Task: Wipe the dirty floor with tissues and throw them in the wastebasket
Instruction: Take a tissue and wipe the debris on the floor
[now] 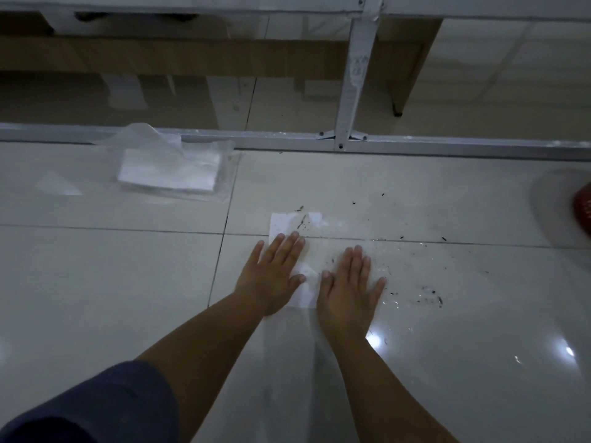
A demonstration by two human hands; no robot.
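A white tissue [295,223] lies flat on the pale tiled floor [112,282], partly wet and speckled with dark dirt. My left hand [273,271] presses on its left part with straight fingers. My right hand [350,287] lies flat on its right part, fingers spread. Dark specks and water drops [428,295] are scattered on the tiles to the right of my hands. A red wastebasket [583,209] shows only as a sliver at the right edge.
An opened clear plastic pack of white tissues [171,169] sits on the floor at the back left. A grey metal frame rail [447,145] runs across behind the dirt, with an upright post [355,75]. Wooden furniture stands beyond it.
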